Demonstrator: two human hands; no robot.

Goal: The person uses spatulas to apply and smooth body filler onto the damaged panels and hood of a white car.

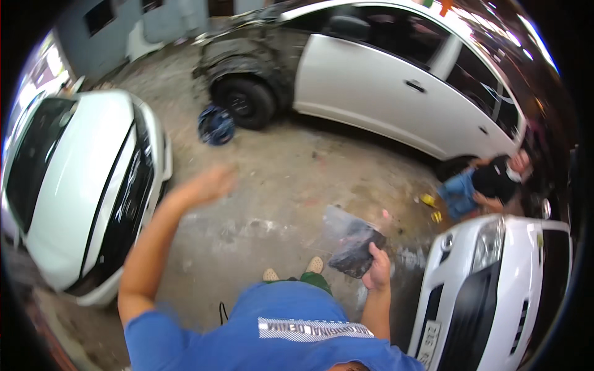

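Observation:
In my right hand (377, 271), thumb on top, is a dark flat piece with a clear, glossy plastic sheet or bag (351, 240) around or over it. I cannot make out exactly what the dark piece is. It hangs in front of me, just past my shoes (315, 265). My left hand (215, 183) is raised out to the left above the concrete floor. Motion smears its fingers, and I see nothing in it.
A white car (80, 161) stands on the left. Across the far side is a white vehicle (371, 93) with its front end stripped; a dark blue bundle (216, 125) lies by its wheel. Another white vehicle (461, 297) is close on my right. Behind it a person (489, 182) crouches near yellow items (428, 200).

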